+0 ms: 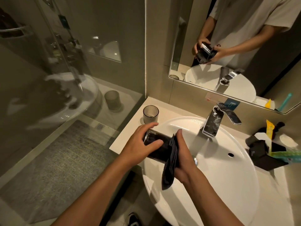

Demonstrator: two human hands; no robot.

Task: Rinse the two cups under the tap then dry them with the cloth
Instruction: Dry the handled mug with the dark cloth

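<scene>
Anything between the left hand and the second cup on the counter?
Nothing visible. The ribbed cup stands upright on the counter just beyond the left hand, bare countertop between. That hand now grips the dark cup, which the right hand wipes with the cloth.

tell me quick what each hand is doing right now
Left hand: closed around the dark cup, held on its side.
Right hand: pressing the dark cloth against the cup.

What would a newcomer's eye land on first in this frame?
Most likely the two hands over the left part of the white basin: the left hand holds a dark cup on its side while the right hand presses a dark cloth to its end. A second ribbed cup stands upright on the counter behind them.
</scene>
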